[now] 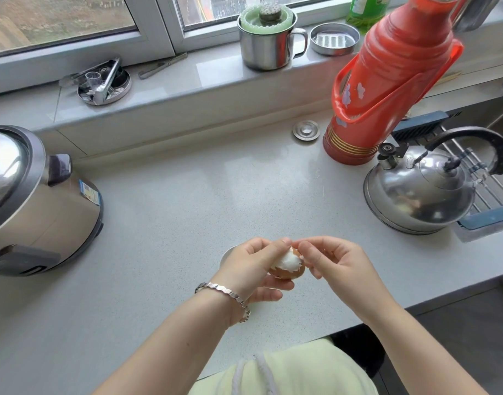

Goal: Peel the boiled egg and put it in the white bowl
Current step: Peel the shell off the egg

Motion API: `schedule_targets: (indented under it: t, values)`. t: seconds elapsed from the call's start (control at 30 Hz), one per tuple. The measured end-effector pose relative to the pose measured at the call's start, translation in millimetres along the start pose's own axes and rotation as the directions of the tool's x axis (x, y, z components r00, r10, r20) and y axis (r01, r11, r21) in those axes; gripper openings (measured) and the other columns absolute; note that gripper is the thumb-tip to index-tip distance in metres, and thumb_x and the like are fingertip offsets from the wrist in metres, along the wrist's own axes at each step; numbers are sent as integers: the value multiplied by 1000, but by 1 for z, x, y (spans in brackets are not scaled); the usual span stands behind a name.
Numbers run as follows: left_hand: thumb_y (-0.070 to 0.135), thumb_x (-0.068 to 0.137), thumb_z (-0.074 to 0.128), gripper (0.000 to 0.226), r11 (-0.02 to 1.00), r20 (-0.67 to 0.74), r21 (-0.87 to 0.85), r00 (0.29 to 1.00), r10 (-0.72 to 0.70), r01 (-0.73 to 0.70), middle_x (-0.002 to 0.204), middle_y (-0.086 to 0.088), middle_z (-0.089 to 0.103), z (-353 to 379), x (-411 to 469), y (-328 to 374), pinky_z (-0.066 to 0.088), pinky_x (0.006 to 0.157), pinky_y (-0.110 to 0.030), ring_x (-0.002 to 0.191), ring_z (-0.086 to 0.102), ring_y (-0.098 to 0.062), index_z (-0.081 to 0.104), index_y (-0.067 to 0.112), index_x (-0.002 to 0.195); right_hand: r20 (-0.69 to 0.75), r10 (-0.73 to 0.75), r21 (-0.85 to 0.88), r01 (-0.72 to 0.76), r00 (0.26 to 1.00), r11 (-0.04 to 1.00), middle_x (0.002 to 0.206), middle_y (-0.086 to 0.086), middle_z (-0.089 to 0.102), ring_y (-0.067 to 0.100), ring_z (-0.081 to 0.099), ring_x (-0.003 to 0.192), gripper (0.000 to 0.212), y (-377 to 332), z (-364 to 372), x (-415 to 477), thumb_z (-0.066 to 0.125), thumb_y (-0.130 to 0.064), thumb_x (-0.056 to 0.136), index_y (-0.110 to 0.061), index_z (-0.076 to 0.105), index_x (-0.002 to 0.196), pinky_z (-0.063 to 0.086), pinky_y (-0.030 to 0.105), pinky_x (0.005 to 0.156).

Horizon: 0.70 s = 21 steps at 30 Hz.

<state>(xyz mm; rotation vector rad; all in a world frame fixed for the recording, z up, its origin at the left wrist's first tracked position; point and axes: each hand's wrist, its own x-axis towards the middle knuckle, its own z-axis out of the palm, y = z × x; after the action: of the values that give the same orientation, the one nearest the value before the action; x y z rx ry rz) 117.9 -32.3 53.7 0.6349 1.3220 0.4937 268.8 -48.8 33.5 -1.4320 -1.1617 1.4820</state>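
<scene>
Both hands work near the worktop's front edge: left hand (254, 267) clamped round the half-peeled egg (288, 266), right hand (334, 262) pinching shell at its top; a hard tug could gouge the white or drop it beside the mostly hidden bowl (227, 254).

Speckled grey countertop (187, 195) with rice cooker (36, 201), kettle (418, 192), thermos (387, 89).

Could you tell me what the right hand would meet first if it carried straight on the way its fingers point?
The egg: the right hand points left at its top, fingertips already on it. The left hand lies just beyond.
</scene>
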Motion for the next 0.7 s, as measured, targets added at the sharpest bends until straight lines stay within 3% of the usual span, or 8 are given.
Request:
schedule_targets:
  t: [0.2, 0.4, 0.5, 0.6, 0.7]
  values:
    - [37, 78, 65, 30, 1000, 5, 5, 1000, -3, 3, 76, -10, 71, -1, 0, 0, 43, 37, -19, 51, 65, -17, 62, 11, 92, 22, -62, -54, 63, 998, 997, 67, -7, 61, -2, 50, 51, 19, -1, 1, 1, 63, -35, 66, -25, 73, 78, 38, 9, 54]
    - [38, 79, 63, 28, 1000, 21, -3, 999, -30, 31, 67, -6, 69, 0, 0, 0, 41, 35, -17, 44, 61, -13, 58, 13, 92, 24, -119, -202, 121, 993, 972, 72, -13, 64, 2, 53, 59, 9, 5, 1, 1, 62, -33, 81, -33, 70, 77, 39, 12, 58]
    - [38, 79, 64, 28, 999, 18, -14, 999, -36, 36, 72, -10, 70, -2, 0, 0, 42, 35, -17, 44, 60, -14, 60, 12, 91, 42, -98, -150, 103, 994, 983, 67, -18, 63, 0, 52, 55, 11, 2, 2, 0, 61, -34, 81, -30, 71, 82, 39, 13, 56]
    - [37, 79, 64, 28, 998, 33, -35, 998, -45, 46, 72, -10, 70, 0, -1, 0, 42, 34, -17, 44, 61, -13, 61, 12, 91, -24, -68, -118, 64, 997, 991, 53, -12, 60, 1, 47, 47, 17, 3, 4, -1, 58, -15, 86, -22, 71, 78, 38, 12, 51]
    - [37, 79, 63, 27, 997, 41, -56, 998, -49, 51, 69, -7, 69, -1, 0, 0, 41, 34, -17, 43, 60, -14, 61, 12, 90, -42, 61, 73, -58, 997, 996, 50, -6, 56, 5, 44, 46, 23, 2, 5, -2, 47, -3, 91, -13, 66, 82, 39, 14, 47]
